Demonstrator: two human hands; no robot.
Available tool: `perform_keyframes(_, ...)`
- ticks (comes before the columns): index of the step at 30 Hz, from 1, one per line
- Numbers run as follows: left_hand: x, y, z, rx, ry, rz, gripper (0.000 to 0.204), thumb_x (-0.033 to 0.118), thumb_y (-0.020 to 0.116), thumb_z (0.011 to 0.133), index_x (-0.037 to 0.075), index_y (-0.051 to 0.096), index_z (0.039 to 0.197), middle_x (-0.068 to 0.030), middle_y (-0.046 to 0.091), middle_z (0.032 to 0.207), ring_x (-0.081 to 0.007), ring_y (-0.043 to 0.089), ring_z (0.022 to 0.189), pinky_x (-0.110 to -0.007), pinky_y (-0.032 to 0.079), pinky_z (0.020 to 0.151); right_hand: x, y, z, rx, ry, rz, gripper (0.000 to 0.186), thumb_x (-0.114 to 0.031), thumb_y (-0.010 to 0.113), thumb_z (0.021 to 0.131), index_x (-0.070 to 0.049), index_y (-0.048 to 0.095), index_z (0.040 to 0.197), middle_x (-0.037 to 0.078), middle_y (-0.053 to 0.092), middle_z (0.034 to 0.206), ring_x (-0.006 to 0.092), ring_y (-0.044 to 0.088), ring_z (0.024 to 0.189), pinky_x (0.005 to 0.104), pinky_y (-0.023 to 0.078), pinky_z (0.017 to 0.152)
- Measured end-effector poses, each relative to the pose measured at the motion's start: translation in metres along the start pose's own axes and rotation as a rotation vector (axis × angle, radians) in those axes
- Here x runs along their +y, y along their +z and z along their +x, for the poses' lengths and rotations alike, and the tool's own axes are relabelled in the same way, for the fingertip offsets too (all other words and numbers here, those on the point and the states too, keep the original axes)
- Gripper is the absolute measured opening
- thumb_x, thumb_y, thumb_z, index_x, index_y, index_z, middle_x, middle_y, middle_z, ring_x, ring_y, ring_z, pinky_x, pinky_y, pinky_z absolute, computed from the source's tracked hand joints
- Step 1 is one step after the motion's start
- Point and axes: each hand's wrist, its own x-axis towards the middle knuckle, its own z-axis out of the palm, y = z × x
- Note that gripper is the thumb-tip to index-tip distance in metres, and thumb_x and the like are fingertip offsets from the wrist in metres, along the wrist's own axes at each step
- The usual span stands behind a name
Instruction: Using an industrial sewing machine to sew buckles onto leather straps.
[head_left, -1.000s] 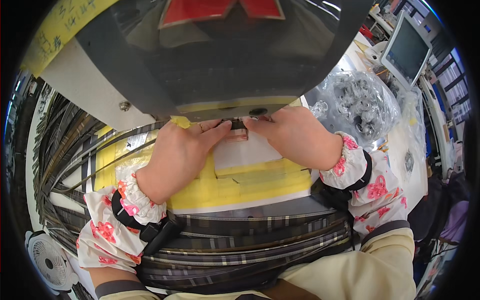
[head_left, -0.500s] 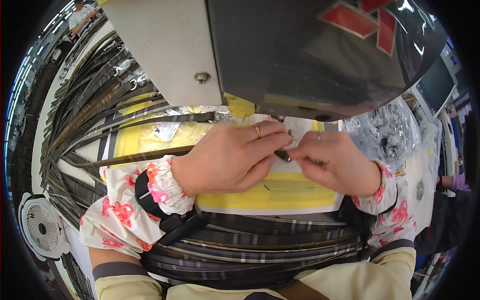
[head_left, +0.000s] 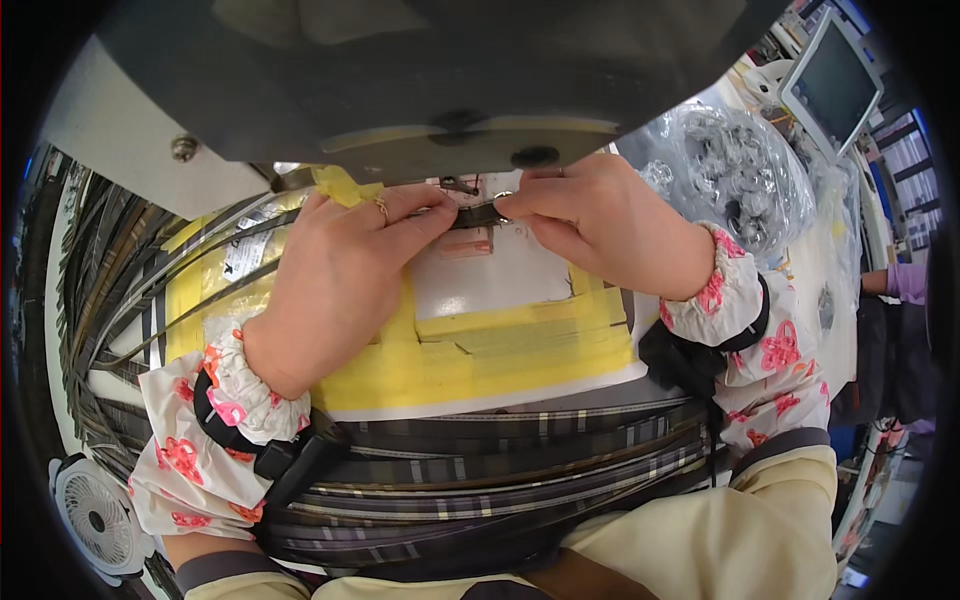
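Under machine head: strap [head_left: 478, 215] crosswise between hands.

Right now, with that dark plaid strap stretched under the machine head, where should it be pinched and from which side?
Pinch the dark plaid strap on its flat faces, either side of the machine head, as the left hand and right hand do. Come from the near side: it runs crosswise, and the head overhangs it from above and behind, so there's likely little room there.
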Motion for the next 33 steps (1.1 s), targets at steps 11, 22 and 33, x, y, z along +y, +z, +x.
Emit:
perform_keyframes(11,-0.009,0.0,-0.001,-0.075,-0.04,-0.149,0.032,-0.011,0.057,0.071,0.003,0.068,0.098,-0.0122,0.065,0.105,-0.032,0.065,0.086,-0.033,0.052,0.073,-0.003,0.007,-0.005,-0.047,-0.088,-0.223,0.019,0.001,0.06,0.068,0.0,0.062,0.087,0.016,0.061,0.095,0.032,0.062,0.082,0.0364,0.052,0.071)
perform_keyframes(22,0.003,0.005,-0.002,-0.049,0.05,0.221,0.039,0.005,0.061,0.072,0.018,0.067,0.107,-0.004,0.061,0.102,-0.0246,0.061,0.091,-0.037,0.045,0.064,-0.015,0.007,-0.004,-0.098,-0.082,-0.348,0.019,0.001,0.06,0.07,0.001,0.064,0.089,0.017,0.06,0.095,0.031,0.063,0.086,0.037,0.053,0.071)
perform_keyframes(33,0.002,0.004,-0.002,0.004,0.06,0.16,0.035,0.004,0.061,0.071,0.014,0.068,0.104,-0.0048,0.063,0.104,-0.0248,0.061,0.093,-0.036,0.044,0.067,-0.019,0.008,-0.003,-0.092,-0.066,-0.458,0.012,-0.003,0.06,0.071,0.0,0.063,0.082,0.016,0.059,0.091,0.0284,0.062,0.083,0.0348,0.054,0.067)
